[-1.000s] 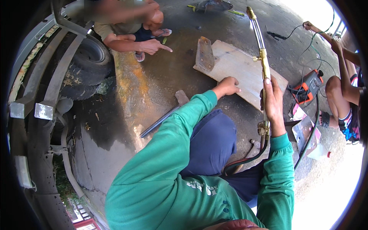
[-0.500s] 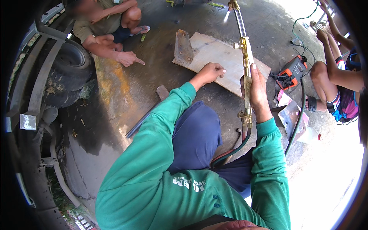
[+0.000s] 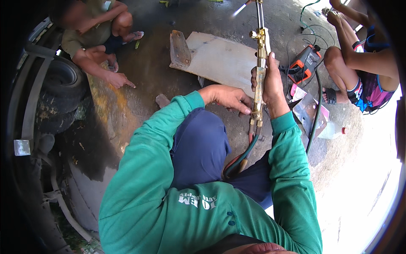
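Note:
My right hand (image 3: 274,84) is wrapped round the brass handle of a cutting torch (image 3: 261,63), which stands nearly upright in view. A pale flame (image 3: 241,9) burns at its tip, near the top edge. My left hand (image 3: 230,98) is at the torch's lower end, thumb and fingers bent together at the valve knob there; the fingers cover the knob. Red and green hoses (image 3: 247,148) run from the torch's base past my knee. Beyond my hands lies a flat metal plate (image 3: 224,55), with a rusty angled bracket (image 3: 181,50) at its left end.
One person (image 3: 99,51) squats at far left, a finger pointing at the ground. Another person (image 3: 359,63) sits at right, near an orange and black machine (image 3: 305,63) with cables. A plastic bottle (image 3: 332,130) lies at right. A wheel (image 3: 63,76) and vehicle frame stand left.
My left hand has moved from over the plate to the torch's lower valve. The torch and right hand now appear slightly further left and up; the whole view has shifted too.

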A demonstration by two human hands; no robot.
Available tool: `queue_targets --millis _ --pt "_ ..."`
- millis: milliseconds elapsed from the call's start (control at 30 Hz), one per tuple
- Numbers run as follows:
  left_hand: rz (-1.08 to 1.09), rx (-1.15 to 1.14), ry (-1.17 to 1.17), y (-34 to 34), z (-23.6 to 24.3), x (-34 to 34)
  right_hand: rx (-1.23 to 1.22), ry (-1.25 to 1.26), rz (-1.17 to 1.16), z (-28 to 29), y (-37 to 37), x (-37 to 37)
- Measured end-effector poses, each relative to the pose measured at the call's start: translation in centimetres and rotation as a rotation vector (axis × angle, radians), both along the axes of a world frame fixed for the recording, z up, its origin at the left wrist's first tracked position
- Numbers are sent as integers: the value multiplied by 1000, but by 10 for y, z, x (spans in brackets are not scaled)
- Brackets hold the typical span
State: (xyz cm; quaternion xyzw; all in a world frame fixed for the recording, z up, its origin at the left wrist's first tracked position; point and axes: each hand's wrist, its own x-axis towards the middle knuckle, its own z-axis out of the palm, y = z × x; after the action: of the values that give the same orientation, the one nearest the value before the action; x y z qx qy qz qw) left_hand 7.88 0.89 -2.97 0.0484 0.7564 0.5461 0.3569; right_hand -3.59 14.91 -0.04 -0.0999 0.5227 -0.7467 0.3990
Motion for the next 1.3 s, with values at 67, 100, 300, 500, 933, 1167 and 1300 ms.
queue_targets --millis 67,100,300,500,933,1167,1300 --pt "-6 -14 33 1 4 1 0 -2 -5 1 3 -1" --pt "1 -27 49 1 4 2 -32 -8 16 1 3 -2" --pt "27 23 103 3 3 3 -73 11 17 1 7 -5" --pt "24 33 180 3 0 3 -67 5 22 1 8 -5" --pt "24 62 185 0 -13 2 -68 22 26 -1 6 -6" --pt "28 55 122 2 -4 2 -64 27 25 1 7 -4" --pt "31 55 129 2 -8 2 -59 32 27 1 6 -5"
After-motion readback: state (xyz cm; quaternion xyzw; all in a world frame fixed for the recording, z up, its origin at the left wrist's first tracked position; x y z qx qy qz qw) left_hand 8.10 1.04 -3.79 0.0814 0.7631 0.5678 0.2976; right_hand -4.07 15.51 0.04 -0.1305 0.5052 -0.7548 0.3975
